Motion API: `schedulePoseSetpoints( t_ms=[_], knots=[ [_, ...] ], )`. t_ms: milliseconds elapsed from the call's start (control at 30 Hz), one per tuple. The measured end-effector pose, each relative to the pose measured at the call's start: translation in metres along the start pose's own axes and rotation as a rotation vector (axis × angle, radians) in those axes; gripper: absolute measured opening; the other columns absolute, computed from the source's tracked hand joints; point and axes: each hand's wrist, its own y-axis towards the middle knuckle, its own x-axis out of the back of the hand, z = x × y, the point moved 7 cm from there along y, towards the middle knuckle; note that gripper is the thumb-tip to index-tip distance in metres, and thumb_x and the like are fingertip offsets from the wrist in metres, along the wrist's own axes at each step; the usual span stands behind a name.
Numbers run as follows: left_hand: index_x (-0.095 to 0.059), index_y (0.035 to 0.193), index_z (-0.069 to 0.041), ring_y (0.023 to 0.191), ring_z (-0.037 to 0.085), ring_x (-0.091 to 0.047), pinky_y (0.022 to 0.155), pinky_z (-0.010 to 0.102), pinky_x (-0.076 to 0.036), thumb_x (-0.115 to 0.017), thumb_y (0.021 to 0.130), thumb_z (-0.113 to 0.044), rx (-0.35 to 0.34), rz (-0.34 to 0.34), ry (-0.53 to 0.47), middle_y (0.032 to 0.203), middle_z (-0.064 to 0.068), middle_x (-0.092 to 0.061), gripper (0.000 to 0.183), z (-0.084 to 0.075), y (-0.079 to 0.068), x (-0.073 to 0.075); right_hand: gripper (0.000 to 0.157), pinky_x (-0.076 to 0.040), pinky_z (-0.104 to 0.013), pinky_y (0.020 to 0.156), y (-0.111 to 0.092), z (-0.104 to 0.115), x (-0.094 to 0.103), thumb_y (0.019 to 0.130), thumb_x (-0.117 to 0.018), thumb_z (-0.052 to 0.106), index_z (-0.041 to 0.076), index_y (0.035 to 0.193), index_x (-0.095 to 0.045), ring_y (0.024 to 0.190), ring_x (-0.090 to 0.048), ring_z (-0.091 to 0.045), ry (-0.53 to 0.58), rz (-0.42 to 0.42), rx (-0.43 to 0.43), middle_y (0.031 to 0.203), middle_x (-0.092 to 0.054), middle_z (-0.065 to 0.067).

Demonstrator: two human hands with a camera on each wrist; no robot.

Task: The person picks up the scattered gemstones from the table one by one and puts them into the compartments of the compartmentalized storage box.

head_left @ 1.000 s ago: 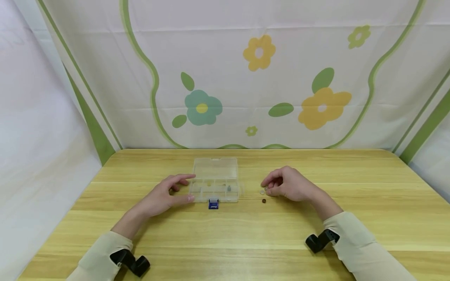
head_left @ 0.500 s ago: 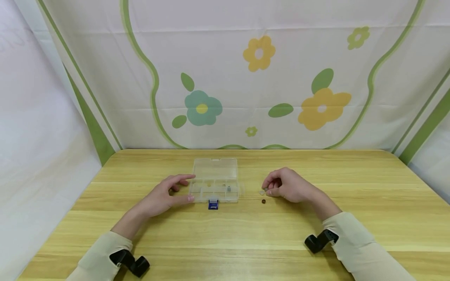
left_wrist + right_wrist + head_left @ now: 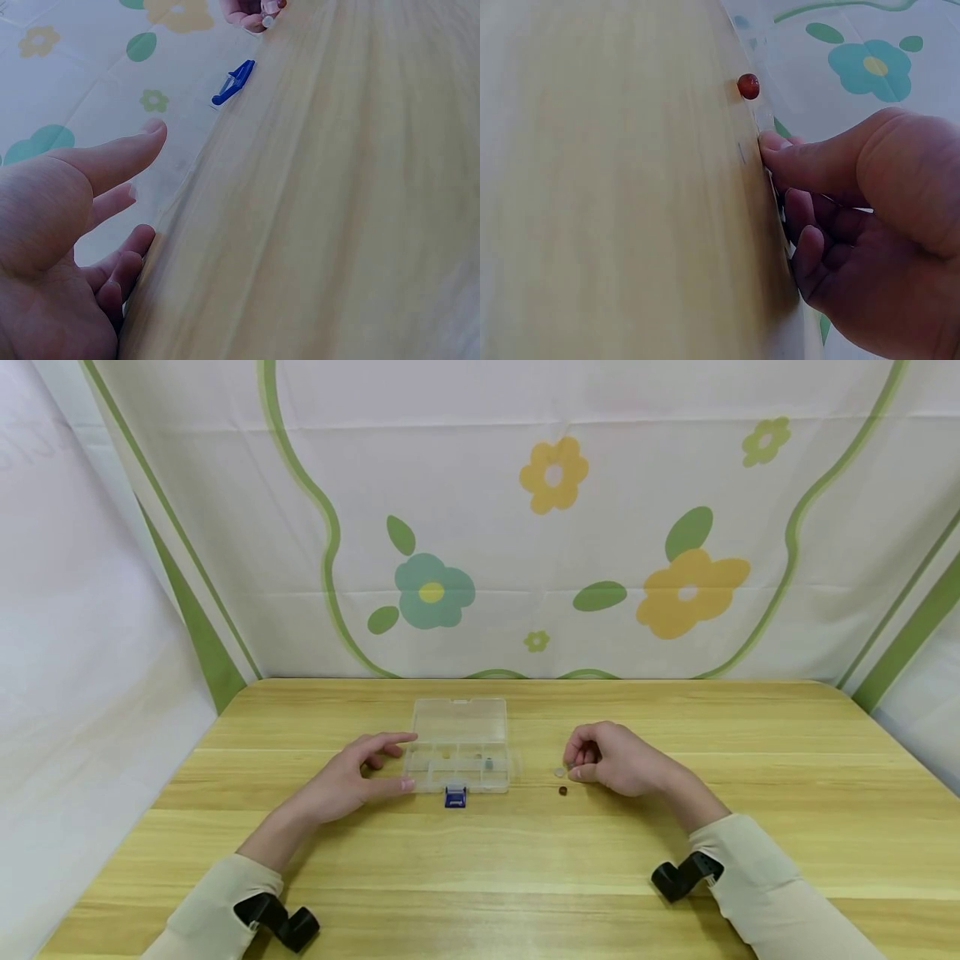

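Note:
A clear plastic compartment box (image 3: 457, 768) lies with its lid (image 3: 459, 720) folded back and its blue latch (image 3: 455, 797) toward the front. My left hand (image 3: 348, 781) rests at the box's left side, thumb and forefinger extended along it. To the right of the box, my right hand (image 3: 618, 760) has thumb and forefinger together at the tabletop, pinching a small clear bead mostly hidden by the fingertips. Beside those fingertips lies another clear bead (image 3: 559, 772). Nearer the front sits a reddish-brown bead (image 3: 563, 791), which shows glossy and round in the right wrist view.
Several small pieces, one of them a grey bead (image 3: 489, 763), lie in the box's compartments. The wooden table (image 3: 480, 877) runs back to a white cloth (image 3: 480, 527) printed with flowers. Each sleeve carries a black wrist camera (image 3: 686, 875).
My right hand has shifted slightly right and toward the front, its fingertips drawing closer together over the clear bead, away from the other one. The left hand and box stay put.

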Motion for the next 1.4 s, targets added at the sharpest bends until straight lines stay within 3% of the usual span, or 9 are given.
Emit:
schedulePoseSetpoints(
  t_ms=[500,733,967,1400],
  knots=[
    [-0.052,0.157,-0.028,0.126,0.031,-0.047,0.099,0.045,-0.041,-0.079,0.096,-0.04,-0.001,-0.002,0.004,0.149,0.013,-0.053,0.068,0.0,0.0,0.0,0.005,-0.048,-0.026,0.074,-0.001,0.002,0.001,0.098,-0.075,0.008,0.009,0.101,-0.071,0.084,-0.057,-0.017,-0.047,-0.017,-0.004,0.091,-0.065,-0.003],
    [-0.052,0.157,-0.027,0.125,0.031,-0.046,0.099,0.045,-0.041,-0.079,0.096,-0.04,-0.002,-0.002,0.001,0.149,0.014,-0.052,0.068,0.0,0.0,0.0,0.004,-0.05,-0.025,0.077,-0.002,0.006,0.012,0.101,-0.072,0.01,0.007,0.103,-0.07,0.086,-0.06,-0.017,-0.068,-0.116,0.019,0.093,-0.067,-0.003],
    [-0.052,0.157,-0.028,0.125,0.03,-0.046,0.099,0.044,-0.041,-0.079,0.096,-0.041,0.001,-0.003,0.0,0.149,0.013,-0.052,0.068,0.001,0.0,0.0,0.008,-0.052,-0.025,0.076,-0.004,0.009,0.023,0.101,-0.073,0.014,0.007,0.106,-0.073,0.089,-0.063,-0.019,0.01,-0.205,0.016,0.095,-0.07,-0.005],
    [-0.052,0.157,-0.028,0.125,0.031,-0.047,0.099,0.045,-0.041,-0.079,0.097,-0.039,-0.007,-0.004,-0.002,0.149,0.014,-0.053,0.067,0.002,0.0,-0.001,0.015,-0.055,-0.025,0.073,-0.006,0.013,0.024,0.097,-0.075,0.014,0.003,0.108,-0.076,0.085,-0.067,-0.018,0.097,-0.263,0.024,0.094,-0.074,-0.007]
  ],
)
